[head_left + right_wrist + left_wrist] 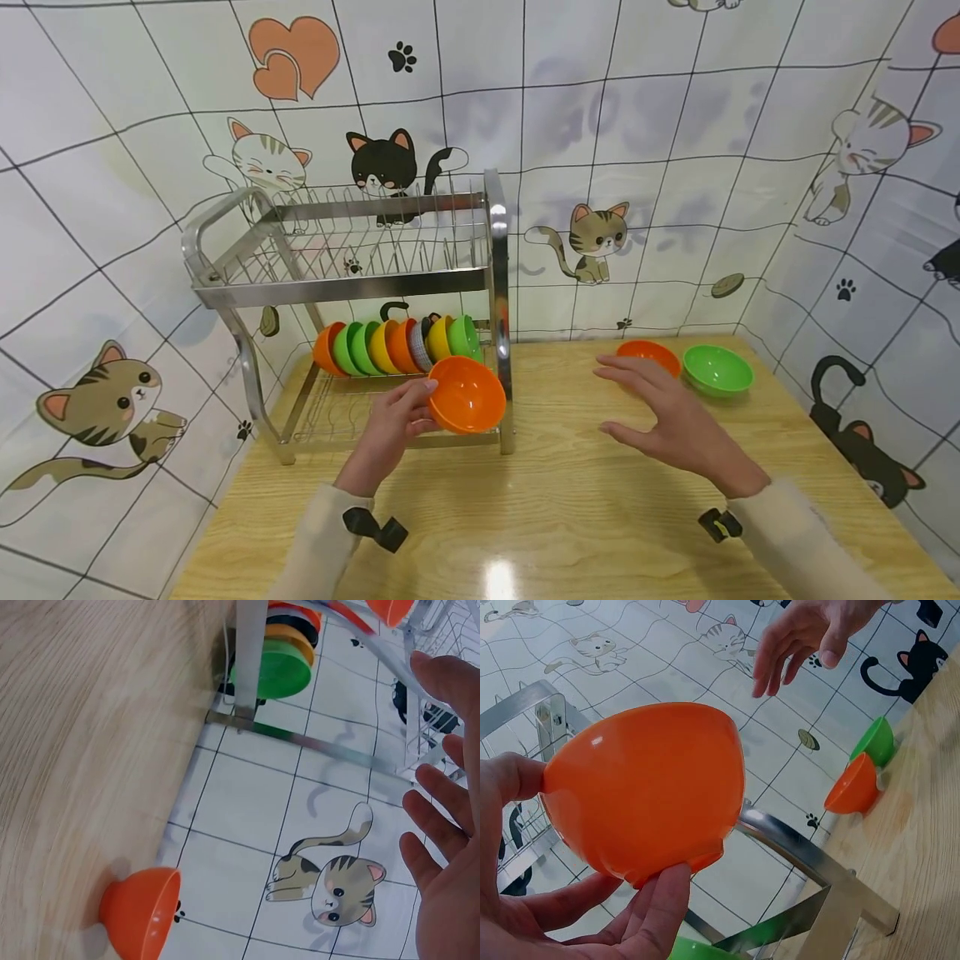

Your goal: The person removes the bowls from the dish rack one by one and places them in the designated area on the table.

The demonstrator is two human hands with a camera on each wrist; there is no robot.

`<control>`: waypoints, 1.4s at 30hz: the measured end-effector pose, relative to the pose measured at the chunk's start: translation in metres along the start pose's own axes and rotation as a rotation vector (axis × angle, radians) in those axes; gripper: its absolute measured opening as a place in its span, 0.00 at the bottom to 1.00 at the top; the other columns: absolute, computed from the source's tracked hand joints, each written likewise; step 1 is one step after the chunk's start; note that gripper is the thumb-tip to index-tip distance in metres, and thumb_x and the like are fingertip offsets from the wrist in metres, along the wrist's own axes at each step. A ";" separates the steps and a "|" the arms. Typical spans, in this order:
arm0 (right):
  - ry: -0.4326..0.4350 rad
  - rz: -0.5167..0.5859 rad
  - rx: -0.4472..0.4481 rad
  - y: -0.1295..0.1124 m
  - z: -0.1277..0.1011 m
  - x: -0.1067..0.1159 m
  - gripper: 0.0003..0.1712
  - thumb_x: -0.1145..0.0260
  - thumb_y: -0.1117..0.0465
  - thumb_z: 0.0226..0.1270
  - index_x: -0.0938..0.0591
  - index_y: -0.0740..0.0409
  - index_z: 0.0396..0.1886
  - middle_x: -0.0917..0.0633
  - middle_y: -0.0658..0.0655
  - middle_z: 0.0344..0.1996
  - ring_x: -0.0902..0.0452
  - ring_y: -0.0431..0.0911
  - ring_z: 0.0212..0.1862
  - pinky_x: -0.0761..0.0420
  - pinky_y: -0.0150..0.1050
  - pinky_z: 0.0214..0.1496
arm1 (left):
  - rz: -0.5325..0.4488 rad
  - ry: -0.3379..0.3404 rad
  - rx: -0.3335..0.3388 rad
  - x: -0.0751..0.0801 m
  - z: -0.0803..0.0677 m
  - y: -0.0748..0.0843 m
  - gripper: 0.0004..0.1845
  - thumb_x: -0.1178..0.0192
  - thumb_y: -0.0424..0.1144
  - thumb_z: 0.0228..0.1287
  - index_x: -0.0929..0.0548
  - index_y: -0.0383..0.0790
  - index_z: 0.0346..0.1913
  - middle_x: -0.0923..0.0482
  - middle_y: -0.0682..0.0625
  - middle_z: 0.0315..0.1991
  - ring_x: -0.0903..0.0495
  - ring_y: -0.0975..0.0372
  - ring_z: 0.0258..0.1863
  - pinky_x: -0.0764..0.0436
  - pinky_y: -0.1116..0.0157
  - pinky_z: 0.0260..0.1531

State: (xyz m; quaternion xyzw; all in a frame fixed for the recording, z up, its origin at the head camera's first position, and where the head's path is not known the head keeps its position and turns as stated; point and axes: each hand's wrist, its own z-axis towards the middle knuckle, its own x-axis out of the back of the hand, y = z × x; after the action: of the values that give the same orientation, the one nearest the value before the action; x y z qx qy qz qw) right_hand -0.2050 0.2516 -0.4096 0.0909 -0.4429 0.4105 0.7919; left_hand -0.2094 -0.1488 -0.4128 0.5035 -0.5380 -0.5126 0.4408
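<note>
Left hand [390, 429]: fingers and thumb curled round orange bowl [467, 394], held just before dish rack [497, 275] lower tier.
Right hand [675, 417]: fingers spread, holding nothing, above table [570, 500].
Risk: rim-only hold; bowl may slip or strike rack post.

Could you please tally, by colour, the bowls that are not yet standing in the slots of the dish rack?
Orange: 2, the held orange bowl in the left hand and the orange table bowl.
Green: 1, the green table bowl.
Total: 3.
</note>
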 end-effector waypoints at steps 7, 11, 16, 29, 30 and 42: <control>0.000 0.052 0.053 -0.014 0.009 -0.002 0.46 0.16 0.55 0.50 0.24 0.51 0.71 0.23 0.54 0.70 0.28 0.50 0.70 0.44 0.21 0.77 | -0.034 -0.065 -0.005 -0.009 -0.002 0.000 0.27 0.42 0.52 0.75 0.20 0.33 0.62 0.16 0.46 0.49 0.15 0.57 0.43 0.12 0.61 0.50; 0.036 0.100 0.126 -0.024 0.015 -0.005 0.44 0.17 0.57 0.50 0.22 0.53 0.69 0.21 0.55 0.68 0.27 0.50 0.69 0.41 0.23 0.76 | -0.050 -0.131 -0.014 -0.015 -0.005 0.000 0.28 0.44 0.53 0.75 0.22 0.32 0.64 0.16 0.46 0.51 0.14 0.57 0.44 0.13 0.58 0.53; 0.043 0.171 0.200 -0.038 0.021 -0.007 0.40 0.17 0.59 0.50 0.20 0.52 0.66 0.19 0.56 0.65 0.24 0.49 0.66 0.35 0.23 0.74 | -0.069 -0.206 -0.008 -0.025 -0.006 -0.002 0.30 0.45 0.53 0.76 0.24 0.31 0.66 0.15 0.47 0.51 0.14 0.57 0.46 0.13 0.58 0.53; 0.054 0.254 0.316 -0.063 0.028 -0.012 0.31 0.18 0.60 0.54 0.16 0.54 0.60 0.15 0.54 0.58 0.20 0.46 0.58 0.27 0.23 0.67 | -0.157 -0.328 0.042 -0.046 -0.011 -0.008 0.30 0.49 0.52 0.77 0.27 0.30 0.68 0.13 0.49 0.48 0.13 0.59 0.45 0.13 0.60 0.52; 0.050 0.259 0.317 -0.065 0.028 -0.012 0.29 0.19 0.59 0.56 0.16 0.54 0.59 0.15 0.53 0.58 0.20 0.45 0.58 0.26 0.23 0.66 | -0.160 -0.332 0.048 -0.047 -0.011 -0.008 0.30 0.49 0.53 0.77 0.27 0.31 0.68 0.13 0.49 0.48 0.13 0.59 0.45 0.13 0.60 0.52; -0.014 0.250 0.333 -0.073 0.028 -0.010 0.13 0.35 0.50 0.74 0.13 0.50 0.50 0.14 0.46 0.49 0.20 0.39 0.49 0.22 0.21 0.59 | -0.170 -0.365 0.060 -0.054 -0.011 -0.011 0.30 0.51 0.53 0.78 0.28 0.33 0.70 0.14 0.49 0.52 0.15 0.58 0.47 0.14 0.61 0.53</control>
State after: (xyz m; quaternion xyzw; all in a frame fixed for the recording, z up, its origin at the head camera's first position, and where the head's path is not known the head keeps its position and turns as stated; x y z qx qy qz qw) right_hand -0.1724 0.1843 -0.3848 0.1675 -0.3822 0.5725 0.7058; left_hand -0.1923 -0.0963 -0.4207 0.4588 -0.5796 -0.6145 0.2757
